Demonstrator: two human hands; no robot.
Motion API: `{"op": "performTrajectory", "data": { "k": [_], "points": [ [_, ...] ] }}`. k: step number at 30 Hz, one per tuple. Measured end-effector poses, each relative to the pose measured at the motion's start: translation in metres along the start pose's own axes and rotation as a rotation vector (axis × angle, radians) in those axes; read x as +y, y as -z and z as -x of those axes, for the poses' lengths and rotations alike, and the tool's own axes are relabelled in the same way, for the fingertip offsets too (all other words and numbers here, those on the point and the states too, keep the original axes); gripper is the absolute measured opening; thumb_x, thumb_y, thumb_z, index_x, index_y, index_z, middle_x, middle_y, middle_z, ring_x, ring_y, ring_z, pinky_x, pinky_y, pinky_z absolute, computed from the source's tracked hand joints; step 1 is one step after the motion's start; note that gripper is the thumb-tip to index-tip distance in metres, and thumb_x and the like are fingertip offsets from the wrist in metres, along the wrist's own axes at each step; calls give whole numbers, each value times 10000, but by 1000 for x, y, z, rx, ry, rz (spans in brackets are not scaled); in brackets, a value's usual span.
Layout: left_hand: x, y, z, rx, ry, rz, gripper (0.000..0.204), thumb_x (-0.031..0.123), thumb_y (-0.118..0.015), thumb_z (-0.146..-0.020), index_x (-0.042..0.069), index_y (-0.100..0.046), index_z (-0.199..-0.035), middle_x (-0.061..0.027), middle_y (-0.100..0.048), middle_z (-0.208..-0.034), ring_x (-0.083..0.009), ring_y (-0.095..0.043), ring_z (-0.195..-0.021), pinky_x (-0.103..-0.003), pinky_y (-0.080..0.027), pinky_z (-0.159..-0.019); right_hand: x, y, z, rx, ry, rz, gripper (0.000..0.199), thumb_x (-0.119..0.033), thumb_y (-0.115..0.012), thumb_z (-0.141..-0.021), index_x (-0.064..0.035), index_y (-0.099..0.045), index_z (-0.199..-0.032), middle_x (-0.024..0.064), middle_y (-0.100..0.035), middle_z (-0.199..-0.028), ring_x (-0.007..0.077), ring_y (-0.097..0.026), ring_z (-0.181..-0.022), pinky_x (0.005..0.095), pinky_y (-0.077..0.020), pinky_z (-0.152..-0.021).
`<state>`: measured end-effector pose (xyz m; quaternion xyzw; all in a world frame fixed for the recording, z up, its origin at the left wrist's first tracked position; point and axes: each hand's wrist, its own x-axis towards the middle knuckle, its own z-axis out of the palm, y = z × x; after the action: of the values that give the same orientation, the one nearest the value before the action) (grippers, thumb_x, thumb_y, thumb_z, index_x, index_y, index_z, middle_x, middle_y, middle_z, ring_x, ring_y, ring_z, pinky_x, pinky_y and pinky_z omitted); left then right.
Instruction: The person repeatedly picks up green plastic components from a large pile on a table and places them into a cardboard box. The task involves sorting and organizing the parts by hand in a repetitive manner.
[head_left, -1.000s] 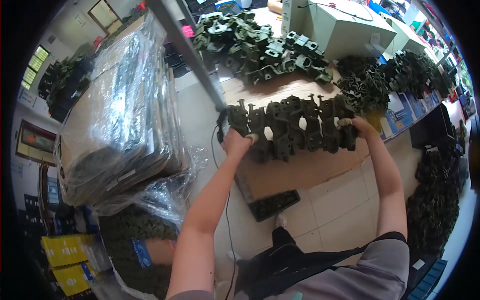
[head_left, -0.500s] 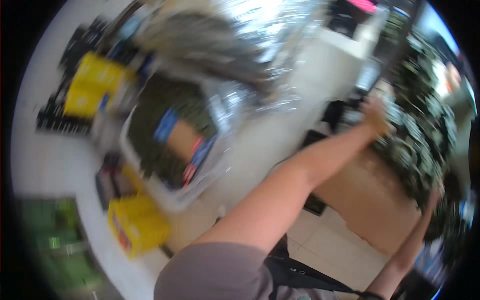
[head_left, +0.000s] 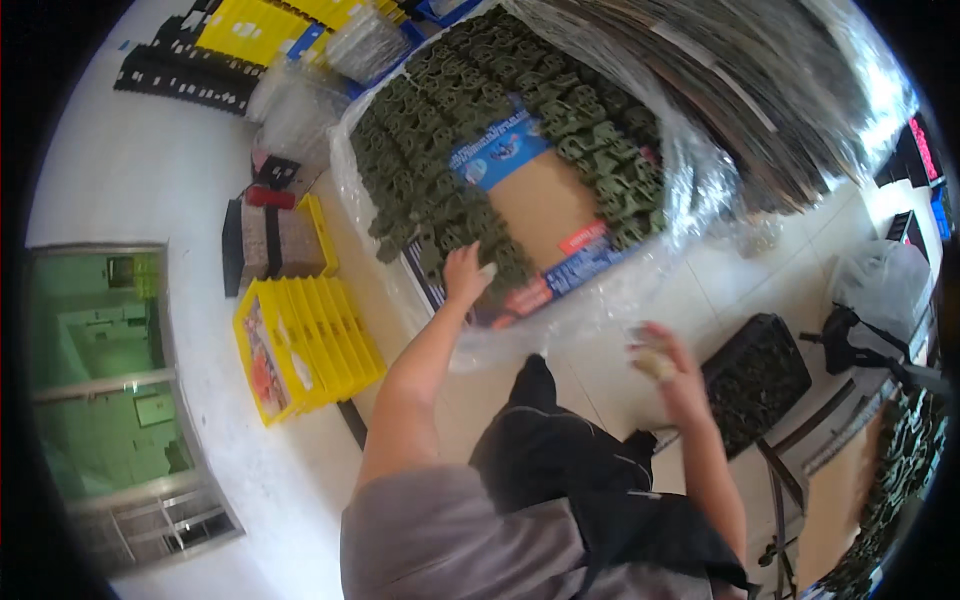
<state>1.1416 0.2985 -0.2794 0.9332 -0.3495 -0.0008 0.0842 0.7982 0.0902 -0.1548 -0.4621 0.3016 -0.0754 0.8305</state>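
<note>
Dark green moulded parts lie in dense rows on a large stack wrapped in clear film. A bare patch of brown cardboard with blue and red printed edges shows among them. My left hand reaches to the stack's near left edge, fingers stretched over the green parts, thumb apart; no grip on a part shows. My right hand hangs in the air over the floor, right of the stack. Its fingers are slightly bent and apart, a little blurred, with nothing visible in them. Both thumbs look pale at the tip, as if covered.
Yellow crates stand by the white wall at left, near a window. Behind the stack lie flat cardboard sheets under film. At right are a black tray of green parts and another cardboard-layered pile.
My view has swung from the pile of green parts at right to the wrapped stack. Both hands have left that pile; the left now reaches the stack, the right hangs beside it.
</note>
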Motion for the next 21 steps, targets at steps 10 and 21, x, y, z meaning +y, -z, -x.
{"op": "performTrajectory", "data": {
  "k": [10, 21],
  "points": [
    [-218, -94, -188, -534, 134, -124, 923, 271, -683, -615, 47, -148, -1333, -118, -217, -1366, -258, -194, -1265, -445, -163, -1032, 308, -170, -254, 433, -765, -112, 472, -215, -562, -803, -115, -382, -1227, 37, -507, -1122, 180, -476, -1033, 402, -393, -809],
    [-231, -136, -240, -767, 376, -4, 883, 272, -620, -609, 70, -161, -1336, -187, -375, -1267, -338, -314, -1198, -460, -206, -996, 366, -210, -315, 676, -352, -309, 607, -73, -706, -634, -32, -393, -1153, 59, -518, -1028, 153, -499, -847, 270, -415, -719]
  ]
}}
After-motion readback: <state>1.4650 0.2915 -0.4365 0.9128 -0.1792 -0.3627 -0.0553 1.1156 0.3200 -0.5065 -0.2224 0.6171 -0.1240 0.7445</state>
